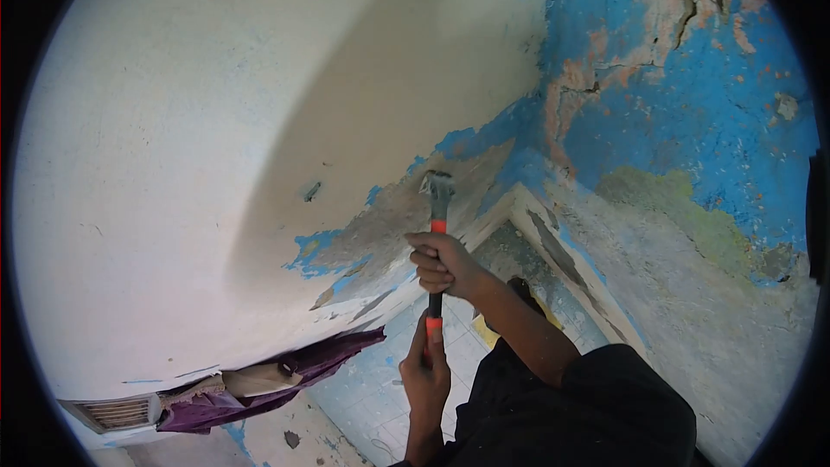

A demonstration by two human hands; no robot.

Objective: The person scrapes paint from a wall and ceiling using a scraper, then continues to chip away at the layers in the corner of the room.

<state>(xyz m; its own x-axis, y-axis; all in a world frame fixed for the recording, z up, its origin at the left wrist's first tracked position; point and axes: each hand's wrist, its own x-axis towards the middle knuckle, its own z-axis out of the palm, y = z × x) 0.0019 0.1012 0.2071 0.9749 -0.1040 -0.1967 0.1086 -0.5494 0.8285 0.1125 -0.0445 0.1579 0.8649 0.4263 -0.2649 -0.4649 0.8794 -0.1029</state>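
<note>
A scraper (439,199) with a metal head and a black and red handle stands roughly upright in view, its head against or just in front of the peeling patch (380,220) of the wall. My right hand (445,265) is wrapped round the upper handle, below the red band. Lower down, my left hand (425,369) grips the red end of the same handle. Around the scraper head, grey plaster shows beside ragged strips of blue paint (467,140).
A blue wall (674,112) with cracks meets the white wall (173,147) at a corner. At lower left are purple cloth (203,412) and a vent (121,414). Below lies the tiled floor (380,402), with a yellow item (484,331) near my legs.
</note>
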